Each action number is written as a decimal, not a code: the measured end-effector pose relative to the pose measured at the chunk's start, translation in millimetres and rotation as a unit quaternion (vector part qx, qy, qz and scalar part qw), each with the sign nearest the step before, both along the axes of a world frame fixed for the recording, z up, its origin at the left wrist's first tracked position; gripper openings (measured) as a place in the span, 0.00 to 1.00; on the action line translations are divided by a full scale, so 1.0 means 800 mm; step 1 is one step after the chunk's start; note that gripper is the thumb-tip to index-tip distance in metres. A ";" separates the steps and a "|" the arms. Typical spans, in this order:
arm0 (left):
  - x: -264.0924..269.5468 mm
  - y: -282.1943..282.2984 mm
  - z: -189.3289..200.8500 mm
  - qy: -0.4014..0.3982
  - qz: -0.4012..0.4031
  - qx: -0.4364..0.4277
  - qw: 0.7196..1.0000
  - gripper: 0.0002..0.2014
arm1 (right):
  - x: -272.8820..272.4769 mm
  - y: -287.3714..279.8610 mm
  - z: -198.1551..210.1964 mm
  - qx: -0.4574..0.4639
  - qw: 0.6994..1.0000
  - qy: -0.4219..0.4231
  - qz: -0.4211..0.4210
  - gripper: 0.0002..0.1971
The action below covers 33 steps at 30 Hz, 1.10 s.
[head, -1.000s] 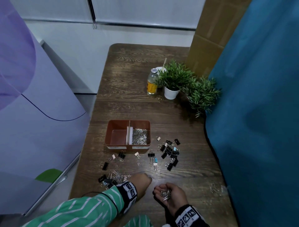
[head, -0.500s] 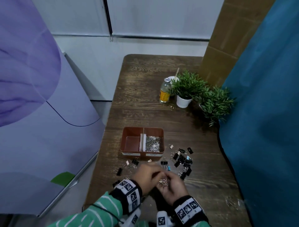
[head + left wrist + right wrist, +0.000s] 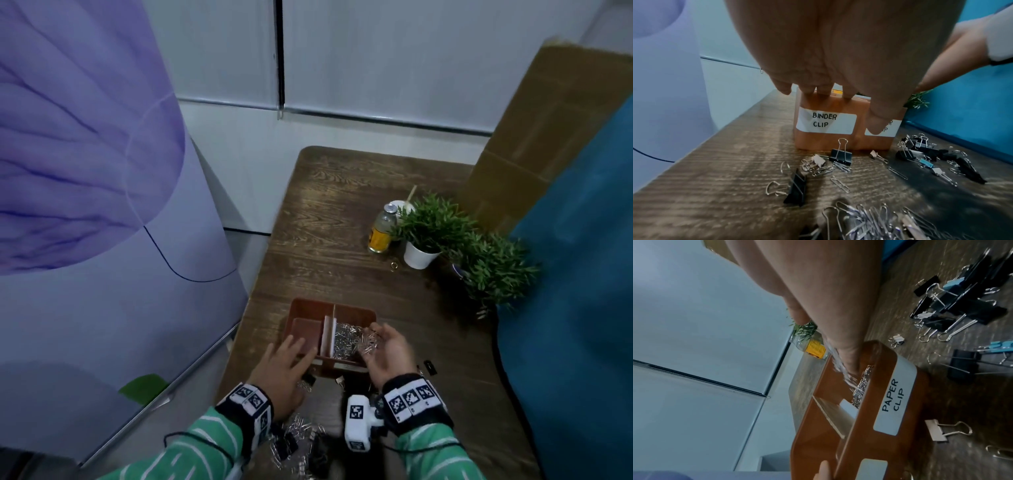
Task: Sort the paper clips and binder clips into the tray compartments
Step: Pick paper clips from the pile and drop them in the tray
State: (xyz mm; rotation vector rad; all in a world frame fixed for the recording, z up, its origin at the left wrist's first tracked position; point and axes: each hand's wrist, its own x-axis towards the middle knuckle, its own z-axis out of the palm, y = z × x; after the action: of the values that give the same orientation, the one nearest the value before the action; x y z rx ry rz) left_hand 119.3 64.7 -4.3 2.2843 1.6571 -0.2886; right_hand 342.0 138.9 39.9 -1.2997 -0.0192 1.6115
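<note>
Table [image 3: 342,212]: left hand [image 3: 284,363] flat on tray [image 3: 310,301] rim; right hand [image 3: 390,354] loosely cupping paper clips [image 3: 368,344].

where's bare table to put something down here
Bare wood runs across the table beyond the bottle and plants, and in the band between them and the tray. Crowded: the near strip in front of the tray, littered with binder clips and paper clips, with the left hand and right hand at the tray.

Office-like corner: wooden desk [image 3: 342,219], blue partition [image 3: 579,281], potted plants [image 3: 432,229].
</note>
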 end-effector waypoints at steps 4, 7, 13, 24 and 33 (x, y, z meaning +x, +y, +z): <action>0.001 -0.002 0.000 -0.003 -0.005 -0.003 1.000 0.43 | -0.008 0.009 -0.010 -0.010 0.999 -0.003 0.039 0.21; 0.001 -0.001 0.000 -0.007 0.000 -0.006 1.000 0.45 | 0.000 0.004 -0.017 0.010 0.999 0.002 0.052 0.19; 0.000 -0.005 -0.001 0.011 -0.010 0.000 1.000 0.47 | 0.032 -0.080 -0.033 0.084 0.949 -0.215 0.213 0.05; -0.006 -0.113 -0.041 -0.047 -0.036 0.018 0.998 0.27 | 0.028 -0.228 -0.127 0.185 0.556 -0.583 0.563 0.38; 0.014 -0.110 -0.048 0.001 -0.037 -0.038 0.999 0.24 | -0.021 -0.205 -0.134 0.219 0.499 -0.618 0.567 0.25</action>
State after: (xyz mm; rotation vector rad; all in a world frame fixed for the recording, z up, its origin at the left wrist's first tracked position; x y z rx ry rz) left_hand 130.2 -23.3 -42.7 2.2942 1.5371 -0.3642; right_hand 325.6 -25.5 -67.6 -1.7947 -2.4423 0.9102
